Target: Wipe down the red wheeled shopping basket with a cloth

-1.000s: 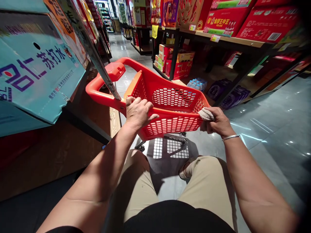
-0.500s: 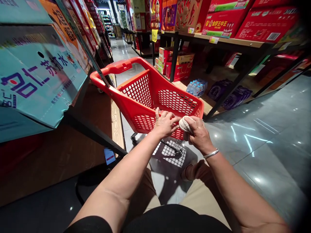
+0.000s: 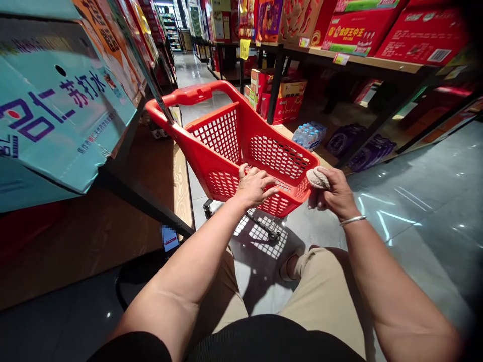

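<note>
A red plastic shopping cart point(image 3: 226, 141) stands in a shop aisle just in front of me, its basket empty. My left hand point(image 3: 254, 185) lies over the near rim of the basket, fingers curled on the edge. My right hand point(image 3: 334, 193) is closed around a bunched beige cloth point(image 3: 316, 177), which it presses against the cart's near right corner. A metal bangle sits on my right wrist. My knees in tan trousers show below the cart.
A shelf with a teal cardboard box point(image 3: 56, 100) juts out close on my left. Shelves with red boxes point(image 3: 358, 30) line the right side, with packs of water bottles point(image 3: 307, 134) on the low shelf. The glossy grey floor point(image 3: 415, 201) runs ahead along the aisle.
My right hand with the cloth has slid right along the rim to the corner. My left hand has stayed on the near rim while the cart shifted slightly.
</note>
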A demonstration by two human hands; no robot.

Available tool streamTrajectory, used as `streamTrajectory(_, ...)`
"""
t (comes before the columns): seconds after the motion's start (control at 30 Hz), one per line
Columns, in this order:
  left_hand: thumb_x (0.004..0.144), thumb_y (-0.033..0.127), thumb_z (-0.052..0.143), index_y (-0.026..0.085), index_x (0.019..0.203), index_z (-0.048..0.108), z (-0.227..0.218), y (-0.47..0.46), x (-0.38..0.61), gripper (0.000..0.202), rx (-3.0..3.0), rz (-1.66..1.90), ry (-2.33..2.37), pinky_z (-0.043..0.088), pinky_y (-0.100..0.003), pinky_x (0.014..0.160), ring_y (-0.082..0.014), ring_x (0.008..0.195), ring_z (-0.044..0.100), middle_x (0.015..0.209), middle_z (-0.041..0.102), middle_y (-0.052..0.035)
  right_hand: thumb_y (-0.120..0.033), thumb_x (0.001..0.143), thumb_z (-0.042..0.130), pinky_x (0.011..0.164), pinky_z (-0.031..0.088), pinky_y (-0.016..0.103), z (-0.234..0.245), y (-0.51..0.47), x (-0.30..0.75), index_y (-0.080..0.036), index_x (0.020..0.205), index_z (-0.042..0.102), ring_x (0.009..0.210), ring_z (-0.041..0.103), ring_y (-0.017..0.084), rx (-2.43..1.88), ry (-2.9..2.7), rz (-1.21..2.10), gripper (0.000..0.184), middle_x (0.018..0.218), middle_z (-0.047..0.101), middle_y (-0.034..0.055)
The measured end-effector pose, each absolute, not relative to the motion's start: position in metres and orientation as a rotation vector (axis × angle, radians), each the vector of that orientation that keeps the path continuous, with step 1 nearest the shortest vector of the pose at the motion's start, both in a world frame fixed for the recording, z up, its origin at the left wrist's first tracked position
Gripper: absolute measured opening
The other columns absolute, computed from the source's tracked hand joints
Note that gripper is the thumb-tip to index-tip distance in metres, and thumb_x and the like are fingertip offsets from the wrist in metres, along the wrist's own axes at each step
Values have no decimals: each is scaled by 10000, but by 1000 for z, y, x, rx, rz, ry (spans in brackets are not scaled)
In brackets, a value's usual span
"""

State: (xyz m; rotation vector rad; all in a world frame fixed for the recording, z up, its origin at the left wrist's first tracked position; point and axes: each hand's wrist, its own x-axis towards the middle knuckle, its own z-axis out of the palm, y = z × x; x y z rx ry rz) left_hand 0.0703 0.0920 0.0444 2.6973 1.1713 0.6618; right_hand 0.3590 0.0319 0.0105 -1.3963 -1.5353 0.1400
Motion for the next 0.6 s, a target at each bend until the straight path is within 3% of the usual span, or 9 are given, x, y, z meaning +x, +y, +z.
streamTrajectory(0.13,997,560,597,339,1115,777,46,93,70,308,2690,622,1183,179,-573,1150,-262,1150,554,1114,745,-23,-52,702,479,1114,429,586,-6,5,286,-263,1395,594,1263,572,281,-1507,-1442,-102,734,1344,611,98)
streamTrajectory(0.23,1017,534,577,365,1157,779,49,93,67,298,2693,594,1158,196,-560,1132,-252,1131,555,1099,745,-19,-24,764,515,1132,420,540,-20,-21,245,-306,1447,535,1315,519,283,-1441,-1484,-258,739,1409,563,100)
streamTrajectory(0.43,1013,507,595,356,1099,801,53,93,60,269,2667,626,1156,164,-549,1184,-241,1145,564,1064,744,-7,-52,860,639,1123,471,481,-60,-25,247,-409,1273,648,1366,375,287,-1200,-1722,-561,546,1332,530,58)
streamTrajectory(0.6,996,494,622,340,1043,805,54,94,63,244,2637,658,1187,136,-554,1212,-241,1145,566,1053,756,3,-59,868,594,1007,546,546,-117,-29,256,-450,1201,710,1246,428,309,-1387,-1788,-339,526,1276,561,75)
